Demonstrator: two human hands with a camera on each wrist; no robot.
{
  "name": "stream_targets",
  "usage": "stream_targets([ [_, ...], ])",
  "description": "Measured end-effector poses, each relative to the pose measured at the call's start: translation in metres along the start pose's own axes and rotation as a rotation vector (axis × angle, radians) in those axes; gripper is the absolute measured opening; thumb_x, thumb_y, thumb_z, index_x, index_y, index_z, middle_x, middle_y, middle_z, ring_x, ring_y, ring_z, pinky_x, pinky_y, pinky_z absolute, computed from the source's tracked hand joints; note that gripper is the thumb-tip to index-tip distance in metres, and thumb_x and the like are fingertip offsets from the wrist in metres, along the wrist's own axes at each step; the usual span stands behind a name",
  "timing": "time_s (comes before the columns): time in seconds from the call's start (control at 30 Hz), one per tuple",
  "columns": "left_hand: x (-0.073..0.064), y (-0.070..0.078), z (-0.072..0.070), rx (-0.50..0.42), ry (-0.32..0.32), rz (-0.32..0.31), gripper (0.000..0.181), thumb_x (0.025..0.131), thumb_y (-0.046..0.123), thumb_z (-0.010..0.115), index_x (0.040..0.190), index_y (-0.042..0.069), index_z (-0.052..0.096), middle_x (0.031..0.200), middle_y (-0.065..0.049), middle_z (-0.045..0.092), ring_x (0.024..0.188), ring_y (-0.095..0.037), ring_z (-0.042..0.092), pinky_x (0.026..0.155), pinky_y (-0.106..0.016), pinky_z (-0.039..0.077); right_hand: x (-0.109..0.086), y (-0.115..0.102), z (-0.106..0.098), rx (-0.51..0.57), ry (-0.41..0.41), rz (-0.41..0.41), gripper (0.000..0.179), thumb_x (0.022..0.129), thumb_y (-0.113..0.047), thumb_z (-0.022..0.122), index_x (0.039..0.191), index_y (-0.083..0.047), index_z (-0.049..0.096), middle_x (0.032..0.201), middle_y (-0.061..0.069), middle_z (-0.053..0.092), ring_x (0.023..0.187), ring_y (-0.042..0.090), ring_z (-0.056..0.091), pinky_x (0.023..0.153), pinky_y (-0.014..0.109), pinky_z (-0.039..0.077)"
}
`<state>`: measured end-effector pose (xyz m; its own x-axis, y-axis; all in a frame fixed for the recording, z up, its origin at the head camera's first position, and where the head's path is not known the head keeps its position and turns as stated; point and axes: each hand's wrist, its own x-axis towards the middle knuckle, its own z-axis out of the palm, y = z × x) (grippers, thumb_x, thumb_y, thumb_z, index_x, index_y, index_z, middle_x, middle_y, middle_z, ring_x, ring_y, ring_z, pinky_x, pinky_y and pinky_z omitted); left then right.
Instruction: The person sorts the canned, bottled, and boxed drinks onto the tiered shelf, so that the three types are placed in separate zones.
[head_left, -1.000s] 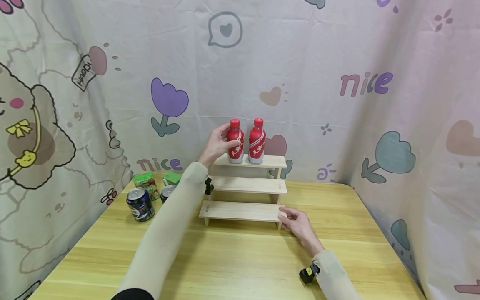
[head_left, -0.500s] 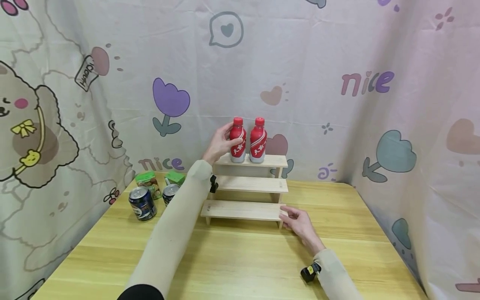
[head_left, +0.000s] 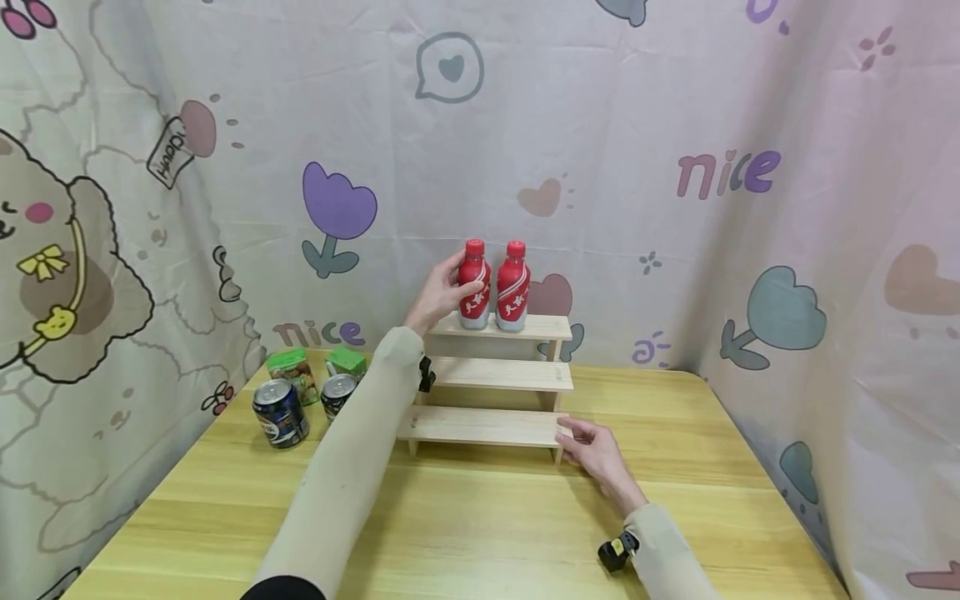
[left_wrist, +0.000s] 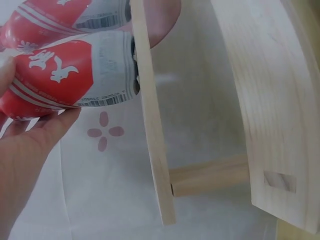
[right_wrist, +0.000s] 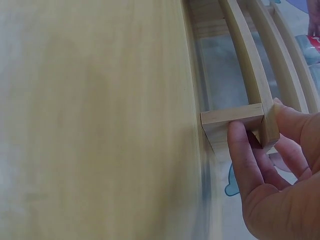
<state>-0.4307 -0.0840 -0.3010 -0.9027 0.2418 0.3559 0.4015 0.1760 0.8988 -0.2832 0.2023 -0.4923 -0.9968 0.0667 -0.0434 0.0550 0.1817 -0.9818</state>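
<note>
My left hand holds a red plastic bottle with a white bottom, upright at the top tier of a three-step wooden display rack. Thumb and fingers wrap its sides; in the left wrist view the held bottle has its base at the board. A matching second bottle stands just to its right. My right hand pinches the right end of the lowest tier. From the right wrist, the thumb of that hand is on the board and fingers touch the leg below.
On the table's left are two dark blue cans and two green-lidded containers. My left sleeve partly covers the nearer right can. A patterned curtain hangs behind and beside the wooden table.
The left hand has shifted the held bottle slightly right, narrowing the space to the second bottle. The right hand keeps its hold on the rack; the head view wobbles a little.
</note>
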Motion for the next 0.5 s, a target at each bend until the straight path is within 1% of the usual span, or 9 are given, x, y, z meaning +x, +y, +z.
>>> stream_targets([
  [0.27, -0.0008, -0.0017, 0.0025, 0.003, 0.008, -0.011, 0.073, 0.094, 0.015, 0.067, 0.155, 0.023, 0.029, 0.150, -0.008, 0.046, 0.138, -0.026, 0.045, 0.112, -0.046, 0.039, 0.0019, 0.0022, 0.0003, -0.014, 0.000, 0.008, 0.040, 0.086, -0.007, 0.074, 0.125, -0.003, 0.066, 0.083, 0.002, 0.049, 0.068, 0.014, 0.059, 0.060, 0.023, 0.055],
  [0.37, 0.0002, -0.0018, 0.0032, 0.017, 0.021, -0.027, 0.073, 0.094, 0.017, 0.067, 0.155, 0.023, 0.029, 0.151, -0.007, 0.044, 0.140, -0.027, 0.042, 0.114, -0.047, 0.037, 0.0026, 0.0021, 0.0000, -0.009, -0.006, 0.000, 0.041, 0.086, -0.008, 0.074, 0.125, -0.002, 0.065, 0.082, 0.002, 0.048, 0.067, 0.014, 0.059, 0.059, 0.022, 0.054],
  [0.4, 0.0005, -0.0016, 0.0037, 0.022, 0.026, -0.036, 0.073, 0.094, 0.018, 0.067, 0.155, 0.023, 0.029, 0.152, -0.007, 0.044, 0.140, -0.027, 0.042, 0.114, -0.047, 0.037, 0.0001, -0.0023, -0.0002, -0.006, -0.013, -0.002, 0.041, 0.087, -0.007, 0.073, 0.126, -0.001, 0.064, 0.082, 0.002, 0.048, 0.068, 0.014, 0.059, 0.060, 0.023, 0.054],
  [0.5, -0.0016, -0.0012, 0.0047, 0.025, 0.054, -0.066, 0.072, 0.093, 0.020, 0.068, 0.154, 0.023, 0.030, 0.154, -0.007, 0.041, 0.141, -0.027, 0.040, 0.114, -0.047, 0.037, -0.0004, -0.0033, 0.0004, 0.000, -0.017, -0.003, 0.040, 0.087, -0.006, 0.073, 0.126, -0.001, 0.064, 0.082, 0.002, 0.047, 0.068, 0.013, 0.058, 0.059, 0.022, 0.054],
])
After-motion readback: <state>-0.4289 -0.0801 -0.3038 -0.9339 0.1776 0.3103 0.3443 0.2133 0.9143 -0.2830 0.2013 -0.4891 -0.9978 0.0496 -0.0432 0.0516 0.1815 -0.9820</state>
